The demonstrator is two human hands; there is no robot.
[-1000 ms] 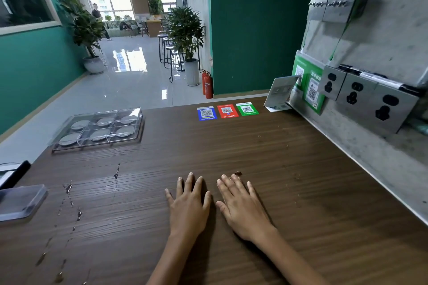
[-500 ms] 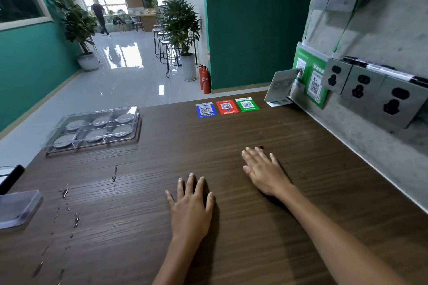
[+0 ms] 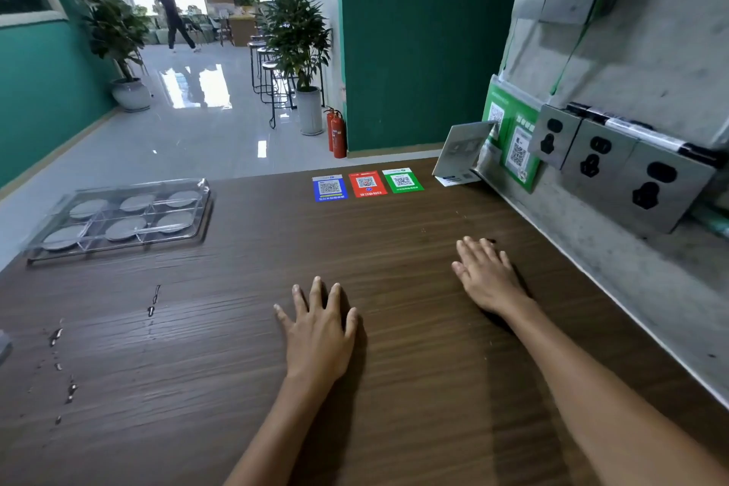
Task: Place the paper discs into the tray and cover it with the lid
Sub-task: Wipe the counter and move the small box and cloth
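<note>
With both palms lying flat on the wooden surface (image 3: pixel 394 249), the person holds nothing at all. The left hand (image 3: pixel 319 331) rests with fingers spread, near the middle of the surface. The right hand (image 3: pixel 487 276) lies further forward and toward the wall, fingers straight and close together, also empty.

Over at the far left corner sits the clear tray (image 3: pixel 118 245), well apart from both hands. Six pale paper discs (image 3: pixel 126 228) lie in it, one to each compartment, two rows of three. A clear lid (image 3: pixel 199 187) looks to be sitting over them already, though the plastic is so transparent that I cannot say for sure whether it is pressed fully home.

Judging by that, the job seems finished or all but finished. If anything is left, it would be a check of the lid: reach across with the left hand, which is nearer, and press gently along each edge instead of the centre, so the thin plastic does not bow and shift the discs. Small wet spots (image 3: pixel 152 306) lie between hand and tray; better to lift the arm over them than drag through.
</note>
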